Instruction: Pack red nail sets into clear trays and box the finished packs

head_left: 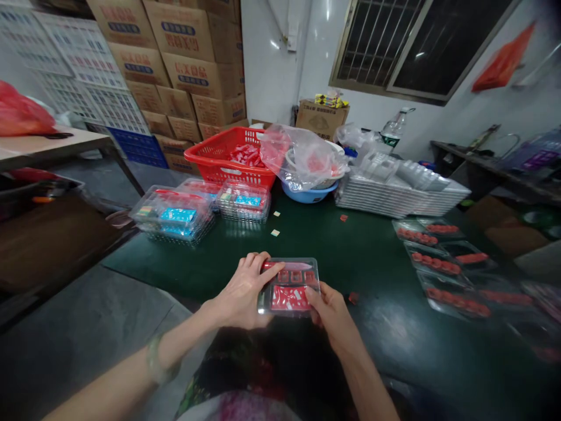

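A clear plastic blister tray (291, 285) filled with red items rests at the near edge of the green table (350, 251). My left hand (243, 292) grips its left side, fingers curled over the top edge. My right hand (331, 313) holds its lower right corner with thumb and fingers closed on it. A small red piece (353, 298) lies on the table just right of my right hand.
Filled clear packs (175, 216) are stacked at the left, with a red basket (228, 155) of red items behind. A blue bowl holding a plastic bag (307, 161) and stacked empty trays (394, 187) stand at the back. Partly filled trays (438, 266) lie at right. Cardboard boxes (184, 64) line the wall.
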Available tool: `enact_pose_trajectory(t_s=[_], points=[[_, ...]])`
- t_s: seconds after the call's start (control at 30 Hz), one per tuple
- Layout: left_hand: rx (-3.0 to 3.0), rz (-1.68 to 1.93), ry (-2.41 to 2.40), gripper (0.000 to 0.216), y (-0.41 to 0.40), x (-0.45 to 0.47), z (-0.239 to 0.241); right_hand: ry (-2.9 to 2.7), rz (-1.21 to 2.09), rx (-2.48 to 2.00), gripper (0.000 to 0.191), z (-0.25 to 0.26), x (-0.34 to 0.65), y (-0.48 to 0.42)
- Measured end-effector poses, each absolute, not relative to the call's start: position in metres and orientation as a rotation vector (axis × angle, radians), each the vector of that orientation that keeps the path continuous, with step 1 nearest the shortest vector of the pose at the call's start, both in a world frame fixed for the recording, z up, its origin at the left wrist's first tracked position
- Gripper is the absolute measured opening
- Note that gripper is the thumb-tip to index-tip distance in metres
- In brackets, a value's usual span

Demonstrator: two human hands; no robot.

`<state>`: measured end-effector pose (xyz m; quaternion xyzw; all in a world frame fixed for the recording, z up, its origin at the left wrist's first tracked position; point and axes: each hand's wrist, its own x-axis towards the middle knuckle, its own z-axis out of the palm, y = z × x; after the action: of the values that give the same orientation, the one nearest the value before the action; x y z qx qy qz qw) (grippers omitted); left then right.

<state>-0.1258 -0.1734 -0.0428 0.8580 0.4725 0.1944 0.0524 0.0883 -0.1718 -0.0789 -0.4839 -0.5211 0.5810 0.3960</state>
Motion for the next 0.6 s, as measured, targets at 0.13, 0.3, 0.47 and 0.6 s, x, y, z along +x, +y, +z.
enact_pose_trajectory(t_s=[0.13,0.3,0.47,0.6], points=[[2.603,0.549,1.481,0.085,-0.174,-0.132,-0.043,-1.303,1.51,-1.254,0.041,-0.081,0.077,-0.166],[2.529,0.463,1.791,0.082,-0.178,-0.165,-0.055,-1.46,1.271,-1.403,0.053,-0.094,0.062,-0.156],[2.202,0.269,2.397,0.079,-0.182,-0.205,-0.064,-1.65,1.052,-1.392,0.045,-0.103,0.053,-0.152],[2.206,0.214,2.384,0.093,-0.188,-0.214,-0.064,-1.599,1.213,-1.273,0.036,-0.096,0.037,-0.133]])
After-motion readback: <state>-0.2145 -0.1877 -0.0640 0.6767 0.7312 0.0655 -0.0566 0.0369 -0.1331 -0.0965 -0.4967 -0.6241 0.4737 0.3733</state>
